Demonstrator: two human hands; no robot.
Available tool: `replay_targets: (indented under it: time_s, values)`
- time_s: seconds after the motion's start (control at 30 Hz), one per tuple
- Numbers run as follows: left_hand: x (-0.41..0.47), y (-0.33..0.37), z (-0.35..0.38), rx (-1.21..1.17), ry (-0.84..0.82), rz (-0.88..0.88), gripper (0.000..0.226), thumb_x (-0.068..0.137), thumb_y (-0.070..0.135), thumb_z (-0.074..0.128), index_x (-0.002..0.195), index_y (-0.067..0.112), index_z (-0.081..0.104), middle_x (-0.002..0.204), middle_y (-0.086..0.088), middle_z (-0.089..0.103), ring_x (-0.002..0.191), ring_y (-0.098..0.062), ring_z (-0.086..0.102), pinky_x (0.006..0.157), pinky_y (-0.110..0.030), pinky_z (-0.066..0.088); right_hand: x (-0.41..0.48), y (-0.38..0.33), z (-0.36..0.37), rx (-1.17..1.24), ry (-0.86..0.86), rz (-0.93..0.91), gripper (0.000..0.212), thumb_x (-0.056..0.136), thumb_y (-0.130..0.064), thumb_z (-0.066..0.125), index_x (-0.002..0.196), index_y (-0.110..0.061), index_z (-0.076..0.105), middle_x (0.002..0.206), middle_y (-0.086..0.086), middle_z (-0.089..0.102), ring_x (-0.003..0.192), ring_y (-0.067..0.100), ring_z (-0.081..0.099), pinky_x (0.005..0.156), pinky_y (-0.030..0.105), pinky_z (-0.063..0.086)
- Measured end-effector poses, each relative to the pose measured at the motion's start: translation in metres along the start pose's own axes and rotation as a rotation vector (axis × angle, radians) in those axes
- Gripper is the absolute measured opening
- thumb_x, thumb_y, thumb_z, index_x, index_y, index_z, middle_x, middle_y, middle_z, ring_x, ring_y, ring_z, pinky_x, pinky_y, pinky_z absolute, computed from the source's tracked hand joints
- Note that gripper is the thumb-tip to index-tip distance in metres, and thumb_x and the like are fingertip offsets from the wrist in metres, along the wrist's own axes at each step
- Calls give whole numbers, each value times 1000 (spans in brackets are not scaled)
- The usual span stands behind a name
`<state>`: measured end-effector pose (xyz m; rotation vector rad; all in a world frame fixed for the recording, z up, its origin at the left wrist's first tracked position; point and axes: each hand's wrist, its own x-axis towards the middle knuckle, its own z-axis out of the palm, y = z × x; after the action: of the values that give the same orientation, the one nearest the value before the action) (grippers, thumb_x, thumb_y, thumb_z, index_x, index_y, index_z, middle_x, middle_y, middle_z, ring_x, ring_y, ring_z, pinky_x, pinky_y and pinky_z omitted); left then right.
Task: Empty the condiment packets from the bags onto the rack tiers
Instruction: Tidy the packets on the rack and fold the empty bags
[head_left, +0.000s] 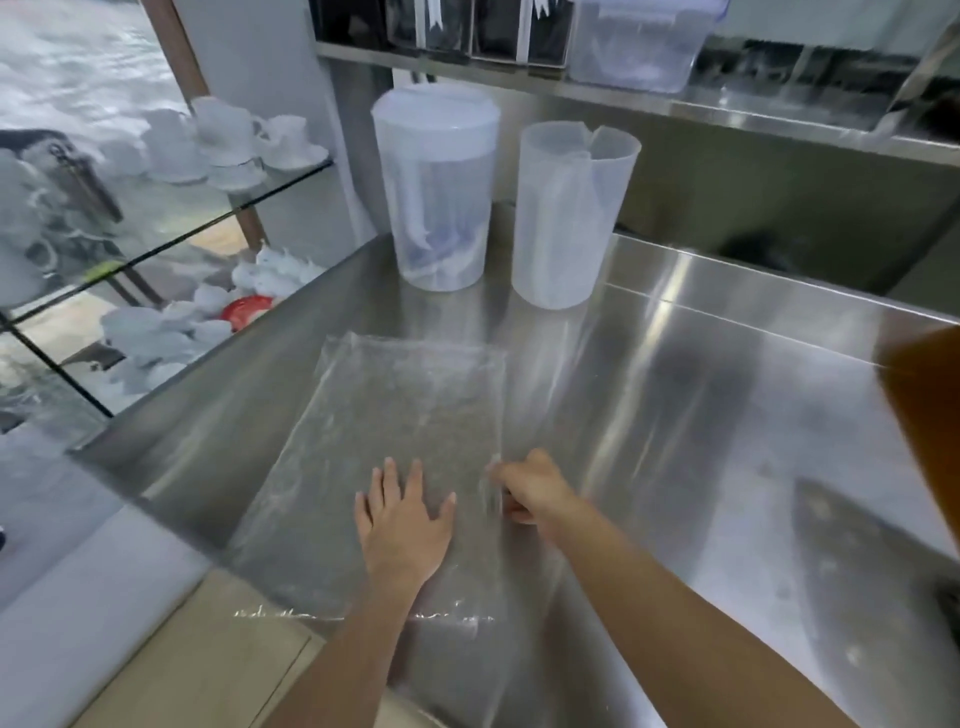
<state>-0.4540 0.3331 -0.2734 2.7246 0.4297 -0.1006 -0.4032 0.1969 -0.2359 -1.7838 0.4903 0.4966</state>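
bag (395, 431): clear plastic, lying flat on the bench (701, 415); looks empty to us, no packets visible inside
bag axis: long axis runs away from us, near end overhanging the bench's front edge, far end pointing toward the two jugs
left hand (402, 525): open, palm down, fingers spread, pressing flat on the near-middle of the bag
right hand (530, 486): curled shut at the bag's right edge, appears to pinch the film there; motion blur, so we can't confirm the grip itself
hand-to-bag relation: both hands sit at the near half; left is on top of the bag, right is at its side edge, just beside the left
nearer hand: left covers the bag body, right owns the edge
jugs: lidded jug (436, 192) and open jug (571, 213) stand upright beyond the far end, apart from the bag
packets / rack tiers: we see neither from this view
step, our read: flattening or folding an emptied bag, not tipping one out
next move, our read: right hand draws the edge across the long axis while left pins; any fold would go sideways, toward the left hand
risk: thin film slides easily on steel; the overhanging end could drag the bag off the bench if the left hand lifts
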Motion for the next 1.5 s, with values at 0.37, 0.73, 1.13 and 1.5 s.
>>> replay_targets:
  time_s: [0.37, 0.73, 1.13, 1.5]
  values:
    - [-7, 18, -11, -268, 95, -34, 42, 87, 31, 54, 127, 18, 51, 137, -10, 49, 130, -27, 39, 110, -43, 19, -20, 26, -33, -57, 16, 60, 29, 72, 6, 58, 57, -11, 38, 51, 8, 33, 39, 17, 31, 37, 13, 25]
    - [25, -96, -49, 63, 7, -242, 69, 87, 59, 37, 139, 14, 31, 154, -11, 23, 141, -35, 16, 113, -53, 15, -31, 49, -78, -143, 97, -68, 15, 79, -9, 59, 66, -14, 54, 64, 4, 55, 57, 16, 52, 49, 24, 39]
    - [-31, -8, -43, -355, -14, -231, 69, 80, 63, 48, 122, 8, 47, 126, -18, 49, 120, -38, 45, 99, -44, 35, 8, 41, -76, -231, 203, -51, 21, 55, -23, 62, 74, -21, 69, 109, 17, 59, 101, 33, 59, 88, 40, 52]
    - [-15, 16, -43, -792, -543, -478, 15, 82, 16, 67, 72, 7, 59, 71, -10, 63, 37, -7, 59, 35, -13, 36, -7, 57, -142, 23, -11, 57, 15, 71, 14, 62, 75, -1, 61, 69, 18, 61, 44, 18, 56, 37, 21, 44]
